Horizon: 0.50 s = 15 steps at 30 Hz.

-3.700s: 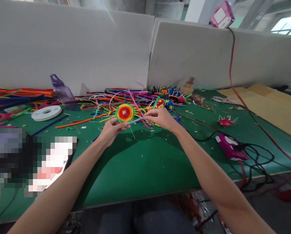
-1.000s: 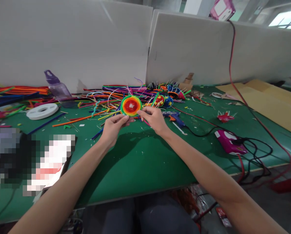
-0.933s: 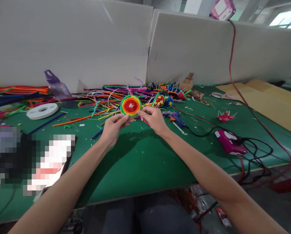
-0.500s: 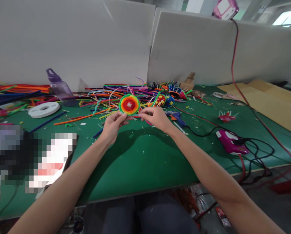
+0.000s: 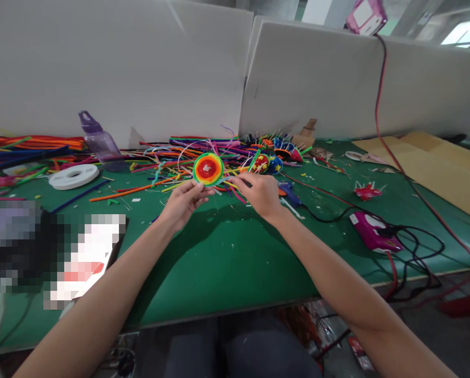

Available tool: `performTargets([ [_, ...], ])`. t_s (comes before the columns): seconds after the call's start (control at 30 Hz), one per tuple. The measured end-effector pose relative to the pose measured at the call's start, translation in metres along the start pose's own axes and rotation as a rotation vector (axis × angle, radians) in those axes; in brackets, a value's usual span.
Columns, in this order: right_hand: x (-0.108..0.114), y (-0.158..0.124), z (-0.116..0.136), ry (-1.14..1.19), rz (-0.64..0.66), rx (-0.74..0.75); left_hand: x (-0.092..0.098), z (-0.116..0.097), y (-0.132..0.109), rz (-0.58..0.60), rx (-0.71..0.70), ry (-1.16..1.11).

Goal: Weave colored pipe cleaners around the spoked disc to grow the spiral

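Observation:
My left hand (image 5: 184, 203) grips the lower edge of a round disc of coiled pipe cleaner (image 5: 208, 169), ringed green, yellow, orange and red, with a small pale patch at its middle. Thumb and fingers are closed on the rim. My right hand (image 5: 259, 193), just right of the disc, pinches a thin light-blue pipe cleaner (image 5: 226, 179) that runs to the disc's lower right edge. Behind both hands lies a pile of colourful pipe cleaners (image 5: 167, 152). Red and blue ball shapes with yellow stars (image 5: 260, 163) sit right of the disc.
A blue glue gun (image 5: 290, 193) lies past my right hand, its cord trailing right. A white tape roll (image 5: 74, 176) and a purple bottle (image 5: 101, 142) stand left. A magenta power box (image 5: 374, 231) with tangled cords is at right. A blurred phone-like slab (image 5: 87, 257) lies near my left forearm.
My right hand has moved a little to the right, away from the disc, and more of the light-blue strand shows between them. My left hand still holds the disc.

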State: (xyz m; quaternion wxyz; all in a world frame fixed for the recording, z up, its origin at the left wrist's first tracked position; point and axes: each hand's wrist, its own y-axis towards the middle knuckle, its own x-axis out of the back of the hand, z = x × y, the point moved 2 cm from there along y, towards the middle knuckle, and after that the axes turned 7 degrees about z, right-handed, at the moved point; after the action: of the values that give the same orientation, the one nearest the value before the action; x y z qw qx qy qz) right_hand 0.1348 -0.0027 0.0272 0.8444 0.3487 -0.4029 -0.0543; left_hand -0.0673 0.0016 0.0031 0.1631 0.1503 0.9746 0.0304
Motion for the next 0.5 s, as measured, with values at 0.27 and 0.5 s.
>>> performTargets([
  [0.27,0.003,0.014,-0.023,0.417,0.264,-0.106,0.003,0.0,0.0,0.021,0.123,-0.066],
  [0.5,0.027,0.022,-0.042,0.24,0.02,0.056,0.003,0.0,-0.001,0.023,0.165,-0.002],
])
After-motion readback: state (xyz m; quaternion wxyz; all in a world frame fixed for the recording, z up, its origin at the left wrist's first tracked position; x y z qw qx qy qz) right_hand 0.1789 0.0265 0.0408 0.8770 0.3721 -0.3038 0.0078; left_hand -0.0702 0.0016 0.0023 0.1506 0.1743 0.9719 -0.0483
